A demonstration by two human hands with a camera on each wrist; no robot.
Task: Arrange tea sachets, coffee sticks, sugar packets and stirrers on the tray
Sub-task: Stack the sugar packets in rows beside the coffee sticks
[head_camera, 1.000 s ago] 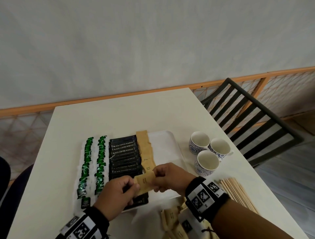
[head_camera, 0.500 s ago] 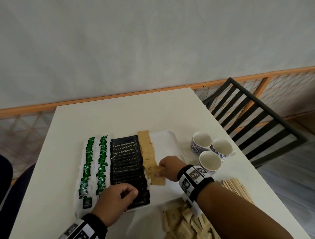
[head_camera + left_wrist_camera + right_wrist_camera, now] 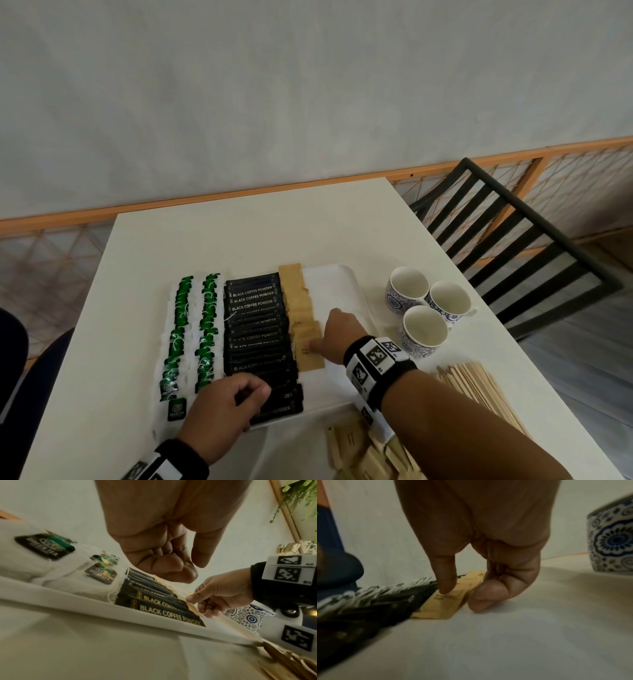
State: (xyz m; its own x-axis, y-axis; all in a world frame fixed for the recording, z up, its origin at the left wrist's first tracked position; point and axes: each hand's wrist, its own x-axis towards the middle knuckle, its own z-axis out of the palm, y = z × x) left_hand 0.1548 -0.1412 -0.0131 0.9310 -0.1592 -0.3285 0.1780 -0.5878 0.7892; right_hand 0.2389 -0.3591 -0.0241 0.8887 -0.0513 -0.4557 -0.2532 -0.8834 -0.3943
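A white tray (image 3: 337, 291) holds two columns of green tea sachets (image 3: 181, 308), a column of black coffee sticks (image 3: 255, 301) and a column of brown sugar packets (image 3: 296, 298). My right hand (image 3: 317, 347) holds the nearest sugar packet (image 3: 310, 359) flat on the tray. In the right wrist view the thumb lies on top of this packet (image 3: 436, 609) and the curled forefinger sits at its right edge. My left hand (image 3: 253, 394) hovers over the near end of the coffee sticks (image 3: 168, 612), fingers curled into the palm and holding nothing.
Loose sugar packets (image 3: 356, 448) lie on the table in front of the tray. Wooden stirrers (image 3: 479, 387) lie at the right front. Three blue-patterned cups (image 3: 424, 329) stand right of the tray. A black chair (image 3: 513, 240) is beyond the table's right edge.
Both hands held one sugar packet above the tray's near end. The left hand let go and drew back. The right hand carried the packet forward and laid it at the column's near end.
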